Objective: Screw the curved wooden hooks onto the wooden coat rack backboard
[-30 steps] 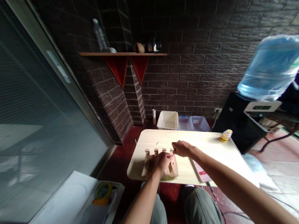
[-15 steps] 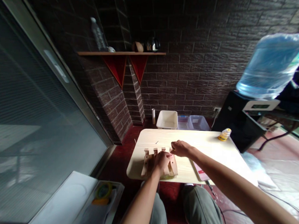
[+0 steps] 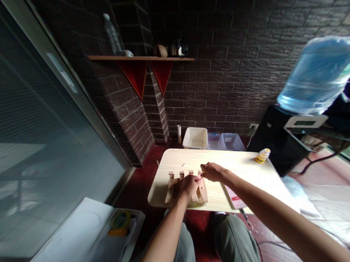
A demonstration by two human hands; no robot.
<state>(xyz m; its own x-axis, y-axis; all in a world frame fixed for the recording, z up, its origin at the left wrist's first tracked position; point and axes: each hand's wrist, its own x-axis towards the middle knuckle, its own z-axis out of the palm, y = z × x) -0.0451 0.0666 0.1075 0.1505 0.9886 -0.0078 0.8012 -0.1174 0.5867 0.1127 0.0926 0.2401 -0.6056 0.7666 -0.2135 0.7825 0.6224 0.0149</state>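
Now the slatted wooden piece is being touched by the left hand at the near left of the table; whether anything is being pinched there cannot be told. Just beyond, by the rightmost slat's far end, the right hand is being held curled, and whatever may be gripped is being hidden by its fingers. Trouble is perhaps being invited: with the hands being placed so close together, a slip by the right could be caught by the left, and the piece could be tilted if one end is being pressed too hard. Little room is being offered nearside, the table's edge being almost reached by the slats. A small dark sliver is being risked beyond them. Rightward, past the partly covered pink-and-white flat object, wider bare tabletop is being offered, towards the yellow-based bottle.
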